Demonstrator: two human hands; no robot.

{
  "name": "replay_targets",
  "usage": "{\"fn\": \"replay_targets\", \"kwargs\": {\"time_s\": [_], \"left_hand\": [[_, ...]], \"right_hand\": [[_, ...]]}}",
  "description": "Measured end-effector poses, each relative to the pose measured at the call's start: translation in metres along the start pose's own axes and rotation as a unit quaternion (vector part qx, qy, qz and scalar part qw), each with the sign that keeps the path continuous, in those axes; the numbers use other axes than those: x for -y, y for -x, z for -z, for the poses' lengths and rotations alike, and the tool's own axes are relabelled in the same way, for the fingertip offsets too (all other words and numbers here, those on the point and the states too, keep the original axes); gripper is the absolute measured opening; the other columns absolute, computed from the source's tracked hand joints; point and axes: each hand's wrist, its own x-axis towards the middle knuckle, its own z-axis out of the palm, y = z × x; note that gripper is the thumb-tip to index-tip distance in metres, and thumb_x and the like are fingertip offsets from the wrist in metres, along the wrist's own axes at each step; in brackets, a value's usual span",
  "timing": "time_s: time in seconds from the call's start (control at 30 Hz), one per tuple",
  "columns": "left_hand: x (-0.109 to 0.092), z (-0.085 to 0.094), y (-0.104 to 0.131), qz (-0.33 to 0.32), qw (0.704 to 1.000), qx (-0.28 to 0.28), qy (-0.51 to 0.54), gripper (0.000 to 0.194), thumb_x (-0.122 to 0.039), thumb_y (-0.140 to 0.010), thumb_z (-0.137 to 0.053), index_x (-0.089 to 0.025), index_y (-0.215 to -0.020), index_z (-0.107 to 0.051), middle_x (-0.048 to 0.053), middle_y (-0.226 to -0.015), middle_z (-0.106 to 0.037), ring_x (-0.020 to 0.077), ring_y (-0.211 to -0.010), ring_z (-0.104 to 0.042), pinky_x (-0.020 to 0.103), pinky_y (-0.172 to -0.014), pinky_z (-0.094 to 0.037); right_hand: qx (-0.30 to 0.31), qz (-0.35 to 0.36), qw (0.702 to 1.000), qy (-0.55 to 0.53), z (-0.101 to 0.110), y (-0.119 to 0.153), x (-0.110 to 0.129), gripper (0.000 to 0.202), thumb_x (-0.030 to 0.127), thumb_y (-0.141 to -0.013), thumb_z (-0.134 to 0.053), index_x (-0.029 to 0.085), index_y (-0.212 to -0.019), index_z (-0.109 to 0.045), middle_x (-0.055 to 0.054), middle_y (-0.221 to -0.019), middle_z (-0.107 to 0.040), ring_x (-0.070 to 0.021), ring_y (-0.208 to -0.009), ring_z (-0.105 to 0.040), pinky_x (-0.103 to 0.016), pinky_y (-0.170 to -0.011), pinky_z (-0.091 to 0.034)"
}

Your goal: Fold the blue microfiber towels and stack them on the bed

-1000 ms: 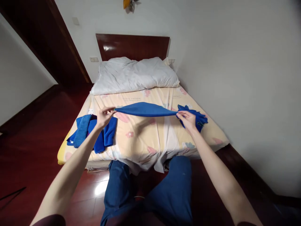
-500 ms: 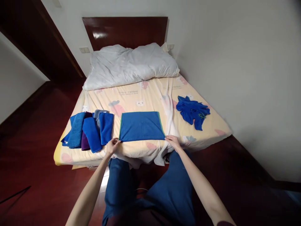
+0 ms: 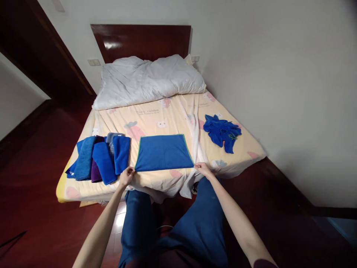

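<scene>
A blue towel (image 3: 164, 152) with green edging is spread on the bed near its front edge. My left hand (image 3: 127, 176) pinches the towel's near left corner between thumb and fingers. At the near right corner, my right hand (image 3: 203, 169) pinches the cloth in the same way. The near edge runs taut and straight between both hands, and the far edge lies on the sheet. Left of the towel are several folded towels (image 3: 103, 160) in blue, purple and grey, overlapping one another. A crumpled blue cloth (image 3: 222, 130) with some green edging lies to the right.
The bed (image 3: 156, 123) has a pale patterned sheet, with a white thin cloth strip (image 3: 196, 134) running down it. A bunched white quilt (image 3: 150, 78) lies against the dark headboard (image 3: 147, 42). Walls stand close behind and right; dark red floor (image 3: 36, 163) surrounds the bed.
My hands have spread slightly apart, and the towel's near edge is drawn wider than its far edge. The camera view has shifted a little. The other cloths have stayed put.
</scene>
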Motion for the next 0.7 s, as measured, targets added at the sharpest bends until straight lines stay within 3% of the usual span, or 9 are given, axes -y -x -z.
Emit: {"fn": "replay_targets", "kwargs": {"time_s": [0.2,0.33,0.47,0.6,0.7], "left_hand": [[0.0,-0.012,0.006,-0.032,0.999,-0.028,-0.021,0.022,-0.041,-0.089,-0.053,-0.024,-0.101,-0.06,0.009,-0.099,-0.076,0.0272,-0.096,-0.073,0.034,-0.086,-0.053],[-0.001,-0.029,0.012,-0.02,0.996,-0.081,-0.037,0.036,-0.049,-0.098,-0.046,-0.023,-0.118,-0.059,0.01,-0.101,-0.075,0.0288,-0.096,-0.073,0.036,-0.082,-0.053],[0.002,-0.05,0.012,0.001,0.987,-0.146,-0.069,0.033,-0.045,-0.101,-0.045,-0.022,-0.115,-0.064,0.008,-0.101,-0.075,0.0257,-0.093,-0.071,0.033,-0.078,-0.049],[0.013,-0.071,0.008,-0.03,0.972,-0.207,-0.107,0.03,-0.038,-0.101,-0.047,-0.019,-0.116,-0.064,0.009,-0.106,-0.073,0.0222,-0.089,-0.069,0.03,-0.075,-0.045],[0.019,-0.08,0.008,-0.052,0.962,-0.23,-0.135,0.031,-0.037,-0.101,-0.047,-0.017,-0.118,-0.064,0.01,-0.105,-0.071,0.0213,-0.088,-0.067,0.029,-0.072,-0.042]], "right_hand": [[0.036,-0.018,0.999,0.013,-0.001,-0.007,0.006,0.012,0.027,-0.066,-0.076,0.016,-0.069,-0.074,-0.005,-0.065,-0.073,-0.0231,-0.071,-0.068,-0.031,-0.071,-0.052],[0.048,-0.009,0.998,0.028,-0.003,-0.027,0.014,0.02,0.037,-0.073,-0.075,0.018,-0.069,-0.075,-0.005,-0.076,-0.077,-0.0245,-0.083,-0.073,-0.029,-0.077,-0.054],[0.029,-0.013,0.996,0.08,-0.009,-0.067,0.029,0.026,0.042,-0.078,-0.073,0.018,-0.07,-0.075,-0.004,-0.079,-0.079,-0.0251,-0.089,-0.074,-0.028,-0.08,-0.054],[-0.008,-0.024,0.987,0.16,-0.02,-0.117,0.049,0.022,0.039,-0.083,-0.072,0.019,-0.074,-0.076,-0.005,-0.084,-0.08,-0.0255,-0.095,-0.075,-0.027,-0.083,-0.054],[-0.038,-0.029,0.976,0.213,-0.033,-0.154,0.065,0.016,0.035,-0.088,-0.069,0.022,-0.089,-0.078,-0.007,-0.1,-0.08,-0.0251,-0.105,-0.073,-0.028,-0.088,-0.052]]}}
